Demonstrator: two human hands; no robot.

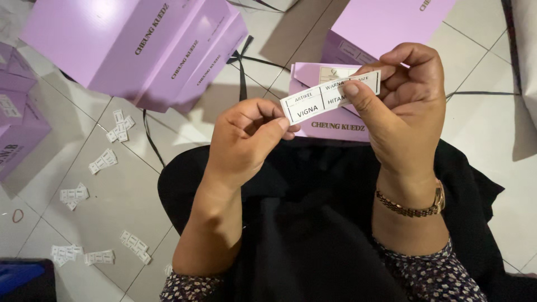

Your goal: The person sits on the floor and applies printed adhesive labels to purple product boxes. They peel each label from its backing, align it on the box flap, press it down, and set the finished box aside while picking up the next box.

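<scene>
While a white label (330, 96) is pinched at both ends, nothing else is gripped: the left hand (246, 140) is closed on its lower end with thumb against fingers, and the right hand (405, 106) is closed on its upper end. It is held above a lilac box (327, 127) resting beyond a black-clothed lap (313, 223). More flat lilac boxes (140, 45) are spread over the pale tiled floor (112, 196); their contents cannot be seen. Small label strips (103, 161) are scattered there. A metal watch (414, 208) is worn.
</scene>
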